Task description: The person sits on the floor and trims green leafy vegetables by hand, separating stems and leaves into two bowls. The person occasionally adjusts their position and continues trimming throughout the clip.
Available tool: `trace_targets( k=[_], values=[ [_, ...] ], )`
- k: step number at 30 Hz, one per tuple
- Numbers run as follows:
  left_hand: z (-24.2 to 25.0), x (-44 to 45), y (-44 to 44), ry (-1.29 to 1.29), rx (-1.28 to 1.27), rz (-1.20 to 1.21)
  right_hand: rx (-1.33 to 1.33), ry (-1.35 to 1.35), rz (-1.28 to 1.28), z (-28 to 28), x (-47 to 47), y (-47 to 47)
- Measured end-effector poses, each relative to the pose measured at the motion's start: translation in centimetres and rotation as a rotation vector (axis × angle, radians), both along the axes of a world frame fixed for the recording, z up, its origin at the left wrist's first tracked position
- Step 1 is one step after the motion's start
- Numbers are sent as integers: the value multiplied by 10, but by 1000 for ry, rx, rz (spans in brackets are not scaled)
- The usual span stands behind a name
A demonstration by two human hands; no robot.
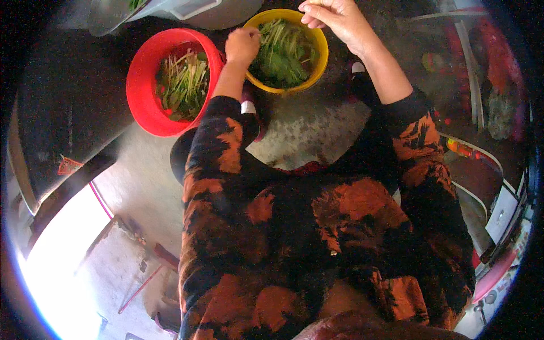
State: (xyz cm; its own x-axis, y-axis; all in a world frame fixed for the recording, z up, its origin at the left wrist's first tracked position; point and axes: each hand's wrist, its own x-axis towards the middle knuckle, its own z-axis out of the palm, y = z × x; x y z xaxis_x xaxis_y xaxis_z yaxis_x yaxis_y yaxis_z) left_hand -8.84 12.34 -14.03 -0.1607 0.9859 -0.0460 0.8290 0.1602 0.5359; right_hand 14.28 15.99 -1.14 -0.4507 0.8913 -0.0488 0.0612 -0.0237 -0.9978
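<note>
Leafy green vegetables with pale stems (284,55) lie in a round yellow basin (325,53) on the floor before me. My left hand (242,44) is curled at the basin's left rim; its fingertips are turned away, so anything in them is hidden. Above the far right rim, my right hand (329,17) has its thumb and fingers drawn together near the top of the picture. Something small and pale may be between them, but it is too unclear to tell. Left of my left forearm stands a red bucket (142,80) with more cut stems and leaves (187,85) inside.
A grey plastic tub (231,12) stands beyond the two containers, at the top. My shoes (248,106) are just this side of the yellow basin. A dark panel (63,97) fills the left, with a small red mesh piece (69,165) at its edge. Bare concrete floor (306,131) shows between my legs.
</note>
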Motion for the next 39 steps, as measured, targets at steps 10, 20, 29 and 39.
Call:
trace_targets(
  k=[10, 20, 29, 39],
  values=[
    [-123, 21, 37, 217, -84, 13, 64, -33, 71, -13, 10, 5],
    [-114, 33, 32, 173, -325, -70, 28, -42, 88, -9, 18, 0],
    [-93, 28, 20, -199, -144, 11, 65, -16, 92, -18, 17, 1],
    [-40, 25, 10, -1106, -262, 138, 122, -120, 59, -27, 18, 5]
  ],
)
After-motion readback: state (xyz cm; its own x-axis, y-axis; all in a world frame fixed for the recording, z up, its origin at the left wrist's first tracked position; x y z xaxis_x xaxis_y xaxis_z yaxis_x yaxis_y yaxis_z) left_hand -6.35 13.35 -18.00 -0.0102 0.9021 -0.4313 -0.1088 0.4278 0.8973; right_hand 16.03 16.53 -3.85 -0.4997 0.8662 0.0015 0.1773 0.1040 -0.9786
